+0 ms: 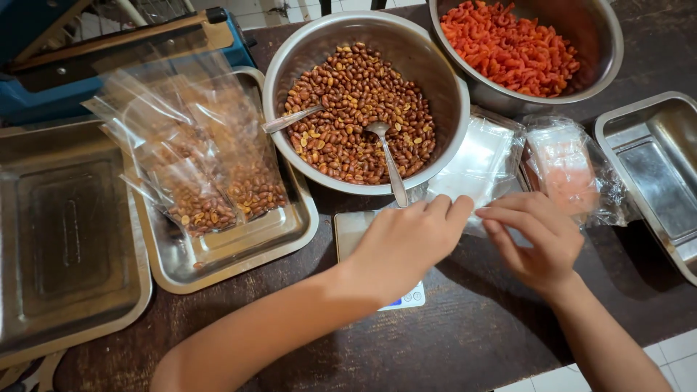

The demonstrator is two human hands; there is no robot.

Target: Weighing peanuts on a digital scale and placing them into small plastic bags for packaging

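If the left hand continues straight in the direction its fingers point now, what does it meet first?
Probably the stack of clear plastic bags, which the left hand already touches at its fingertips; beyond that, the bowl of orange snacks.

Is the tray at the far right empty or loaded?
Empty as far as visible: the metal tray shows only bare, shiny bottom; its right part is out of frame.

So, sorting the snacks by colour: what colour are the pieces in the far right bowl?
Bright orange-red snack pieces, in the steel bowl; the head view shows them best.
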